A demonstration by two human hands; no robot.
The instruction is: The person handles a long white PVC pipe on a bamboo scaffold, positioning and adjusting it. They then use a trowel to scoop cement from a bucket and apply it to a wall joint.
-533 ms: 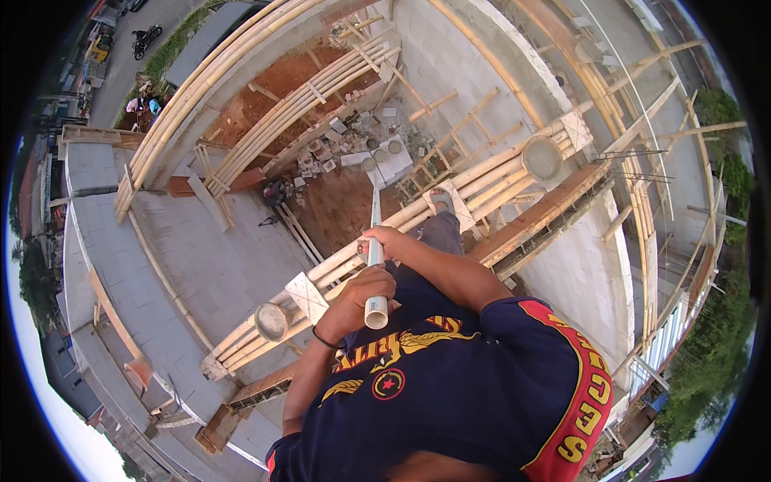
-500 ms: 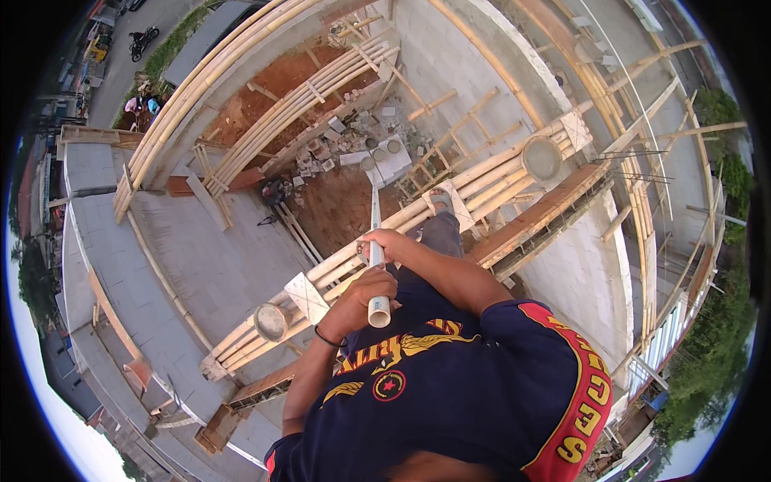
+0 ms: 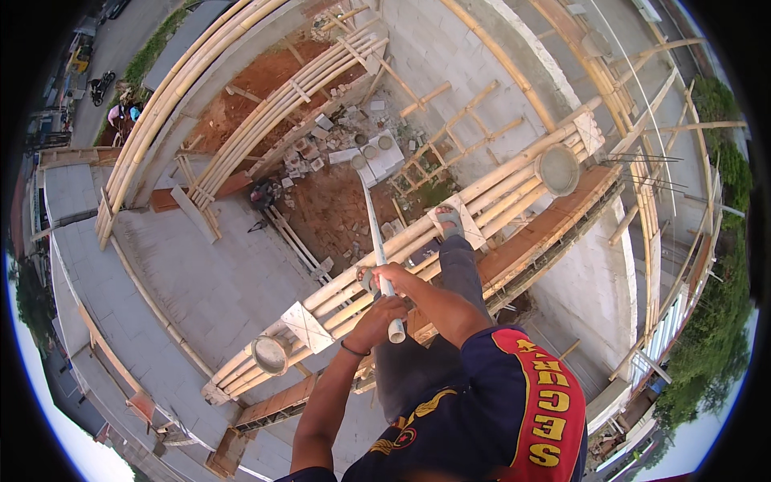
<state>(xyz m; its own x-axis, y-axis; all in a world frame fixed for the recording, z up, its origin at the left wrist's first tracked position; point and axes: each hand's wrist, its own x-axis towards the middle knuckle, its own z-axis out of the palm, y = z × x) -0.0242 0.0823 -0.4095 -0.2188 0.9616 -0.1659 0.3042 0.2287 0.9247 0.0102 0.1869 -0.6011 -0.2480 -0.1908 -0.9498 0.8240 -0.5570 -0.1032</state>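
Observation:
A long whitish plastic pipe (image 3: pixel 376 225) slants down from my hands toward the ground below. My left hand (image 3: pixel 381 320) is wrapped round it just above its open near end. Farther along, my right hand (image 3: pixel 392 278) also grips the pipe. Its far end reaches near a bucket (image 3: pixel 358 161) beside pale blocks (image 3: pixel 379 167); whether it touches the bucket I cannot tell. Under my sandalled feet runs a scaffold of bamboo poles (image 3: pixel 418 234). A bucket of grey mix (image 3: pixel 271 353) stands on the poles to the left, another round grey bucket (image 3: pixel 557 169) to the right.
Wooden boards (image 3: pixel 534 229) run along the scaffold's near side. Below lie broken blocks (image 3: pixel 309 149), a bamboo ladder (image 3: pixel 454 140) and red soil (image 3: pixel 321 205). Grey block walls (image 3: pixel 217 257) surround the drop. A person (image 3: pixel 265 193) is down there, partly hidden.
Both hands, still round the pipe, have moved out from my chest, and my arms are straighter. The view has shifted, so more of my legs and feet shows.

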